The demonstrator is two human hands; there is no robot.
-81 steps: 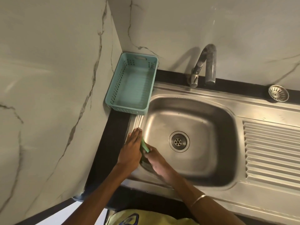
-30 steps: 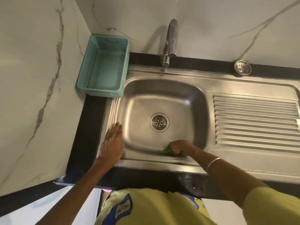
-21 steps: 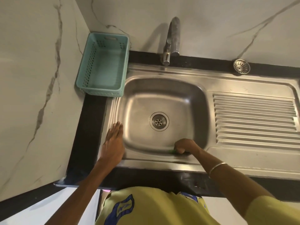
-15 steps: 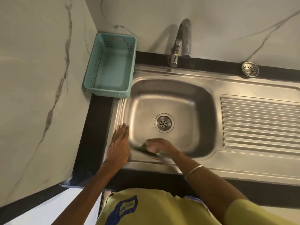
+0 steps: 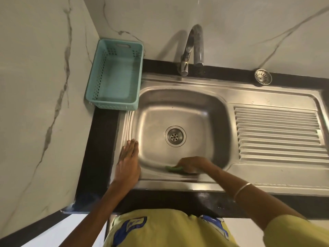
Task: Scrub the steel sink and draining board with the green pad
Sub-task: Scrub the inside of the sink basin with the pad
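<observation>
The steel sink (image 5: 178, 111) has a round drain (image 5: 175, 136) in the middle of its basin. To its right lies the ribbed draining board (image 5: 277, 132). My right hand (image 5: 193, 164) is down in the basin at its near wall, gripping the green pad (image 5: 173, 168) against the steel; only the pad's left end shows past my fingers. My left hand (image 5: 129, 162) lies flat with straight fingers on the sink's left rim, holding nothing.
A teal plastic basket (image 5: 115, 75) stands on the black counter at the sink's back left corner. The steel tap (image 5: 192, 49) rises behind the basin. A loose drain strainer (image 5: 263, 78) lies on the counter at the back right. Marble walls close the left and back.
My right hand has slid the pad to the right along the basin's near wall, after sweeping left half a second ago. My left hand has stayed flat on the left rim.
</observation>
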